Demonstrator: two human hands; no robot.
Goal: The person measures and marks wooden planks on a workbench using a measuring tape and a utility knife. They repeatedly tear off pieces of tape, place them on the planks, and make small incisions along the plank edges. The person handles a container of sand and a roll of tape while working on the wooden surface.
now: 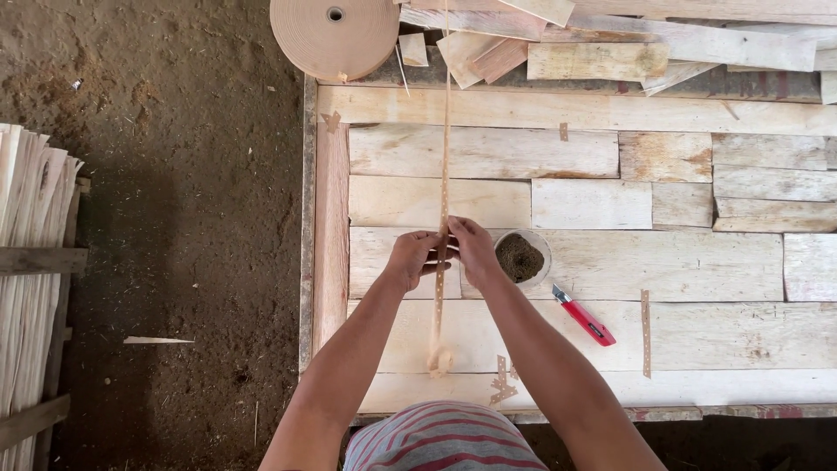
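Two bare forearms are extended forward from the bottom of the view and brought together over the middle of a wooden work surface (697,262). The left hand (411,259) is turned inward with its wrist bent, and the right hand (473,249) is set just beside it, the knuckles raised. A narrow perforated paper tape (444,174) is pinched between the fingers of both hands; the fingers are curled closed around it at the point where the hands meet. The tape is stretched upward from the hands to the far edge of the surface, near a large tan roll of tape (334,35), and below the hands it is run down to a small curled end (438,359) resting on the boards.

Pale veneer sheets of uneven size are laid edge to edge across the surface, with short tape strips stuck over some seams. A small round bowl of dark material (521,257) is seen just right of the right hand, and a red utility knife (582,316) lies near it. Loose wood offcuts (602,44) are piled along the far edge. Dark earthen floor (174,218) is visible at the left, where stacked veneer strips (30,262) are stored.
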